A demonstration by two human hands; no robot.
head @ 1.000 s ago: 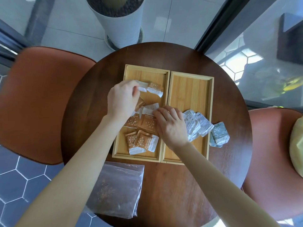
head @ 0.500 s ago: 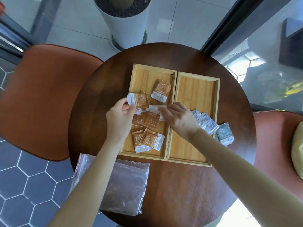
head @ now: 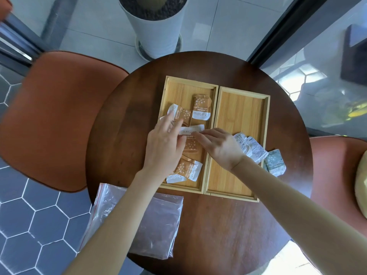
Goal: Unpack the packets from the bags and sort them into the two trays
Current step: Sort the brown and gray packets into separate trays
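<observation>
— What were your hands doing?
— My left hand (head: 164,147) lay flat, fingers straight, on the brown packets (head: 200,109) in the left tray (head: 178,90) at frame centre. My right hand (head: 220,149) touched one packet; whether it pinched, I couldn't tell.
— Anything hidden?
— Packets under my palms.

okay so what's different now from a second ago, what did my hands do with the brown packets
The left hand carried a brown packet from the far end of the left tray toward you, laid it down near the left rim and let go; its fingers now lie flat over it. The right hand stayed reaching into the left tray, fingertips on a white-edged packet. The grey packets, right tray and bag kept their places.
</observation>
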